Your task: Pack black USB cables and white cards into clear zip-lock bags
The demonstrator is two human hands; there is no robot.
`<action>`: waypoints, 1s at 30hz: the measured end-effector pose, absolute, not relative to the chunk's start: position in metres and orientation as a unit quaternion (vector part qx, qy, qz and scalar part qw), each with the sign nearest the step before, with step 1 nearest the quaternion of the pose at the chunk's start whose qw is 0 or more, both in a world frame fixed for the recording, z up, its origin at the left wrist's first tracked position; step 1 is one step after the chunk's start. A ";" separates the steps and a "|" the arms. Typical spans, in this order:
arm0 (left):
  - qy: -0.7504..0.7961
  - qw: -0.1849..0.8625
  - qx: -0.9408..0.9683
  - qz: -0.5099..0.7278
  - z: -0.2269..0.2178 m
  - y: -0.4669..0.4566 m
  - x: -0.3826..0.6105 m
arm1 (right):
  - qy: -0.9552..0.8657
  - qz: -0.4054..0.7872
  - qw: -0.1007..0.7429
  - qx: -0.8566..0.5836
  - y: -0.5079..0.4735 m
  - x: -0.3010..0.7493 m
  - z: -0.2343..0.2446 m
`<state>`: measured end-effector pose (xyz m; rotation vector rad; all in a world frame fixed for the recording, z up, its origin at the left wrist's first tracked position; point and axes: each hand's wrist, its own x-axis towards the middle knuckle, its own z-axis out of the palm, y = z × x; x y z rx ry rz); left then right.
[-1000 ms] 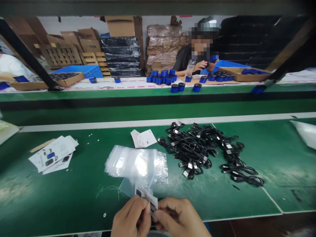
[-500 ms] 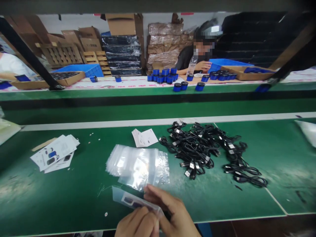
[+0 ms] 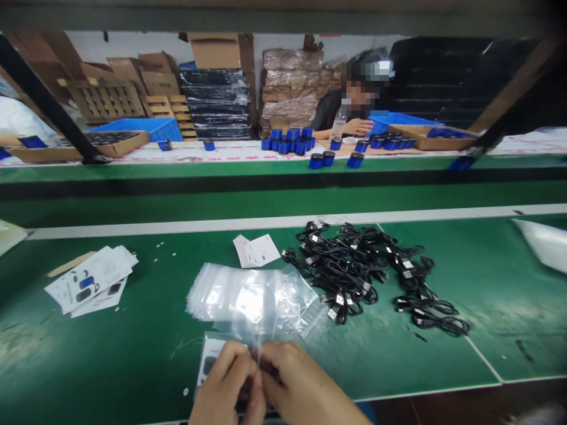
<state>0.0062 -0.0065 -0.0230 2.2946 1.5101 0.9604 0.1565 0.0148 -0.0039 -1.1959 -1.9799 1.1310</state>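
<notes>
At the near edge of the bench my left hand (image 3: 228,383) is closed on a clear plastic bag (image 3: 200,360) with a printed leaflet (image 3: 211,349) inside. My right hand (image 3: 299,381) meets it with bent fingers, pinching the clear plastic at the same spot. The fingers hide much of the bag's opening. Just beyond my knuckles lies a fanned stack of clear zip bags (image 3: 217,292). Folded white leaflets (image 3: 261,251) rest behind that stack, and a heap of coiled black USB cables (image 3: 345,262) spreads to its right.
Printed cards (image 3: 95,277) lie at the left of the green bench (image 3: 146,366). A white plastic package (image 3: 544,242) sits at far right. Across a raised ledge, a co-worker (image 3: 332,112) sits behind blue cylinders (image 3: 287,141), blue crates (image 3: 137,127) and a cardboard tray (image 3: 434,139).
Both hands have shifted slightly left and drawn together at the bag, which has turned so its leaflet stands more upright. The right end of the bag stack has shifted and spread rightward.
</notes>
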 end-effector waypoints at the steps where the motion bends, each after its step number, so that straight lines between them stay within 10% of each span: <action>1: 0.518 0.129 0.784 0.316 -0.022 -0.003 0.004 | -0.745 0.417 0.272 -0.444 0.017 0.161 0.001; 8: 0.565 0.216 0.751 0.263 -0.016 0.008 -0.002 | -0.752 0.067 0.108 -0.647 0.068 0.189 0.042; 15: 0.594 0.254 0.713 0.274 -0.018 0.008 0.004 | -0.722 0.102 0.077 -0.680 0.144 0.165 0.036; 22: 0.611 0.329 0.671 0.263 -0.021 0.006 -0.002 | -0.729 0.267 0.224 -0.590 0.093 0.183 0.052; 26: 0.603 0.320 0.678 0.273 -0.026 0.004 -0.001 | -0.429 0.644 0.433 -0.462 0.033 0.174 0.017; 30: 0.605 0.296 0.693 0.258 -0.027 0.003 0.001 | -0.316 0.638 0.523 -0.468 0.003 0.157 -0.020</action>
